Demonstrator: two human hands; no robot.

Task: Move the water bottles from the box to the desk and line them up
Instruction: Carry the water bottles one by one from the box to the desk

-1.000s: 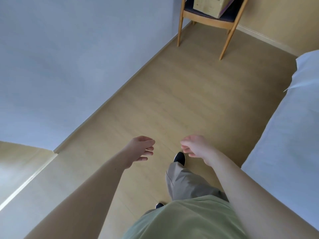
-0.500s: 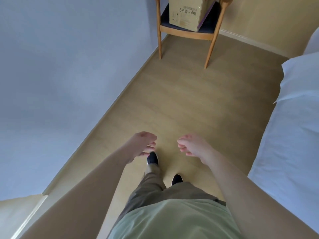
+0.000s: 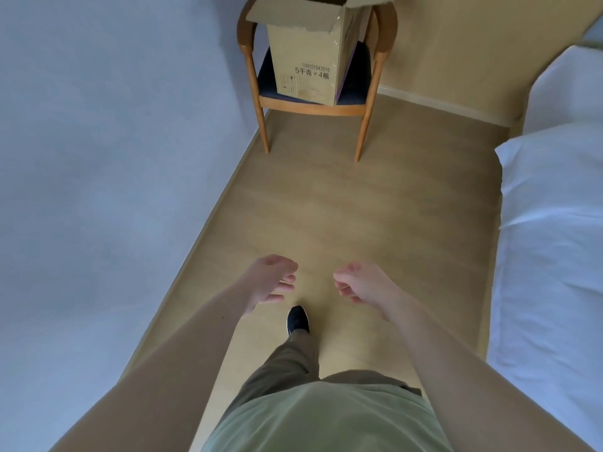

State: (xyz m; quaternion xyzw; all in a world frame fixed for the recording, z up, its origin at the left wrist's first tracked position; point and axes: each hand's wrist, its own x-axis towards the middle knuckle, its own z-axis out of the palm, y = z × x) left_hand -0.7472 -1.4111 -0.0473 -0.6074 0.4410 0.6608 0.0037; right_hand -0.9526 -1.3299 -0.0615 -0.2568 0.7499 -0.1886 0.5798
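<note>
Ahead, the box (image 3: 315, 50) stands open on the chair (image 3: 313, 107) at the far end — its inside hidden, no bottles seen — while the left hand (image 3: 272, 283) and right hand (image 3: 360, 283) hang near, loosely curled, holding nothing.

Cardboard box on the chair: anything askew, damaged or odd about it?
The cardboard box sits turned at an angle on the chair seat, flaps open, one corner near the front edge. No visible damage or spill. Its contents are not visible. Both hands are empty.
</note>
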